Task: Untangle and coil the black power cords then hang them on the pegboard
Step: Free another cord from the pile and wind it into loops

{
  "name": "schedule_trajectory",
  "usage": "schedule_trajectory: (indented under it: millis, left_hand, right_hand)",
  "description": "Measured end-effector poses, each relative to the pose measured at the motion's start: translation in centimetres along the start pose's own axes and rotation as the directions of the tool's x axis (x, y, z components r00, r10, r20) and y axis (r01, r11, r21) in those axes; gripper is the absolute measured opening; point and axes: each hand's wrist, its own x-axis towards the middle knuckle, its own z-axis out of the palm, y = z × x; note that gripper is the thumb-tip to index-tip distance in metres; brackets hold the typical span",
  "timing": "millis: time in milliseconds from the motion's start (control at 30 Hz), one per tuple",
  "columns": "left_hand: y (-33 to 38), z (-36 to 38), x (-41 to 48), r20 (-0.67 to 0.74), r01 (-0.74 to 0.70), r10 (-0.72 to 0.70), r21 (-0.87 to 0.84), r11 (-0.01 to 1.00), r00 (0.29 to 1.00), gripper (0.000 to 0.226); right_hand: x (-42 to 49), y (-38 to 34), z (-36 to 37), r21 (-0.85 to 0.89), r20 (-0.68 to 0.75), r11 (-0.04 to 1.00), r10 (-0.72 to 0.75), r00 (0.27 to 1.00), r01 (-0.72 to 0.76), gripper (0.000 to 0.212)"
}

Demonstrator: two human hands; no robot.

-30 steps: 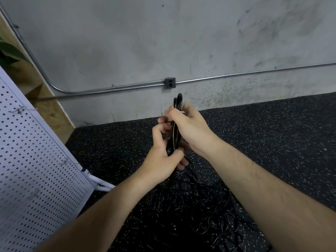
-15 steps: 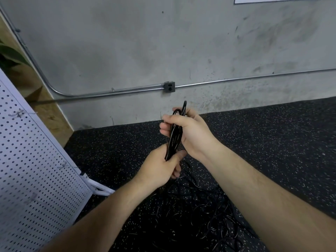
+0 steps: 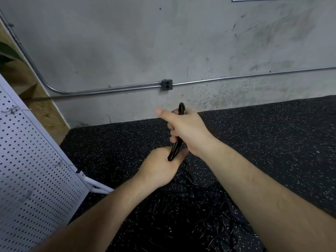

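Note:
A tight coil of black power cord [image 3: 175, 149] stands on edge between my two hands at mid-frame. My right hand [image 3: 185, 130] grips its upper part, thumb stuck out to the left, and the coil's top loop pokes out above the fingers. My left hand [image 3: 160, 168] holds the lower end from below. A tangle of loose black cords [image 3: 192, 211] lies on the speckled floor under my forearms. The white pegboard [image 3: 32, 175] leans at the left, with thin wire hooks on it.
A grey concrete wall stands ahead with a metal conduit and an outlet box [image 3: 167, 84]. The pegboard's white foot [image 3: 98, 186] sticks out onto the black rubber floor [image 3: 272, 142]. A wooden panel and a plant leaf sit at the far left.
Both hands and the coil dropped lower and shifted slightly right. My left hand slid down to the coil's lower end, and my right thumb now sticks out.

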Motion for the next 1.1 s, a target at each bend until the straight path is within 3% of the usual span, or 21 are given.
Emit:
schedule_trajectory:
  millis: [200,300,400,467,567,633,733,867,967,1100]
  left_hand:
    - [0.1,0.5,-0.5,-0.033,-0.091,0.090,-0.017,0.996,0.995,0.056]
    - [0.2,0.7,-0.7,-0.062,-0.121,0.124,0.042,0.992,0.990,0.048]
    - [0.0,0.1,-0.7,-0.072,-0.146,0.152,0.082,0.986,0.986,0.025]
    - [-0.5,-0.4,-0.6,-0.088,-0.199,0.198,0.001,0.980,0.976,0.023]
    - [-0.9,-1.3,-0.3,-0.267,-0.263,0.246,-0.032,0.964,0.932,0.013]
    - [-0.9,-2.2,0.0,-0.331,-0.210,0.172,-0.083,0.974,0.928,0.020]
    - [-0.9,-3.6,0.1,-0.215,-0.102,0.044,-0.267,0.958,0.976,0.024]
    - [-1.2,-3.8,0.1,-0.136,-0.056,0.015,-0.305,0.951,0.991,0.022]
    - [-1.3,-3.8,0.4,-0.099,-0.024,-0.011,-0.352,0.935,0.995,0.019]
    - [-1.3,-3.9,0.4,0.015,0.037,-0.035,-0.598,0.800,0.999,0.023]
  right_hand:
    - [-0.2,-0.2,0.0,0.260,-0.061,0.965,0.047,0.997,-0.030,0.042]
    - [0.0,-0.1,0.3,0.250,-0.119,0.968,0.030,0.992,0.000,0.038]
    - [0.3,-0.3,0.0,0.165,-0.181,0.985,-0.011,0.983,0.041,0.039]
    - [0.7,-0.3,-0.3,0.054,-0.114,0.999,0.005,0.993,0.001,0.060]
    - [1.1,-0.7,-0.3,-0.028,0.073,0.997,0.069,0.995,-0.068,0.102]
    - [1.5,-0.8,-1.0,0.146,0.199,0.983,0.078,0.977,-0.108,0.080]
    - [1.4,-0.7,-2.1,0.335,0.227,0.922,0.121,0.966,-0.194,0.045]
    - [1.3,-0.1,-1.5,0.330,0.194,0.930,0.105,0.975,-0.165,0.025]
    - [1.2,0.1,-1.2,0.297,0.204,0.950,0.031,0.979,-0.092,0.023]
    - [0.9,0.1,-0.8,0.186,0.195,0.983,-0.024,0.980,-0.013,0.024]
